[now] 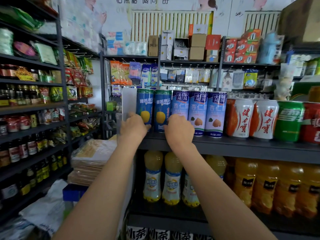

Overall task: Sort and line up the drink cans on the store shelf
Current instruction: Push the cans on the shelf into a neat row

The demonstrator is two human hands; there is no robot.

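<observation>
A row of drink cans stands on the dark shelf (pixel 233 144). From the left come two blue cans with a yellow fruit, the first blue can (pixel 145 101) and the second blue can (pixel 162 108). Then follow three lilac cans: the first lilac can (pixel 180 104), another lilac can (pixel 198 111) and a third lilac can (pixel 215 111). My left hand (pixel 133 127) grips the first blue can low down, thumb across its front. My right hand (pixel 179 129) is curled round the base of the first lilac can and hides its lower half.
Right of the lilac cans stand two white-and-orange cans (pixel 242 118), a green can (pixel 289 120) and a red can (pixel 311 122). A clear divider panel (pixel 129 99) closes the shelf's left end. Juice bottles (pixel 153 177) fill the shelf below. Packed shelves line the left aisle.
</observation>
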